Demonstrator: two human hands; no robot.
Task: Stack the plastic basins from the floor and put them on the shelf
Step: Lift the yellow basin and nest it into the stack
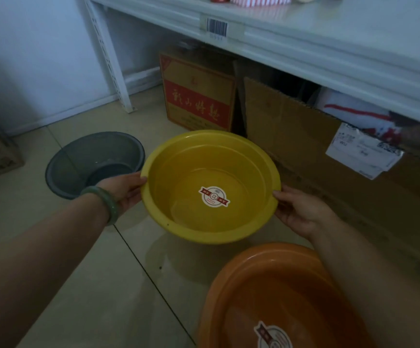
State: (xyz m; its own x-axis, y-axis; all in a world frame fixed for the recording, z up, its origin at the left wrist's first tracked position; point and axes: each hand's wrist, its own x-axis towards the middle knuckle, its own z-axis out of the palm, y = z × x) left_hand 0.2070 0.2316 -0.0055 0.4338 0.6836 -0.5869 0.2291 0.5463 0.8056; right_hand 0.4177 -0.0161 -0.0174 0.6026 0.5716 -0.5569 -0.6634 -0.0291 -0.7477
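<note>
A yellow plastic basin (pixel 178 172) with a round sticker inside is held level above the tiled floor. My left hand (pixel 124 190), a green bangle on its wrist, grips the basin's left rim. My right hand (pixel 301 212) grips the right rim. A grey basin (pixel 78 164) rests on the floor to the left, partly behind my left hand. An orange basin (pixel 254 292) with a sticker sits on the floor at the bottom right, partly under my right forearm. The white shelf (pixel 329 43) runs across the top right.
Under the shelf stand a red-and-tan printed carton (pixel 198 96) and a plain cardboard box (pixel 291 124) with a shipping label. Red and striped items sit on the shelf top at the upper edge. A white shelf post (pixel 108 64) stands at the left. A wooden crate edge is far left.
</note>
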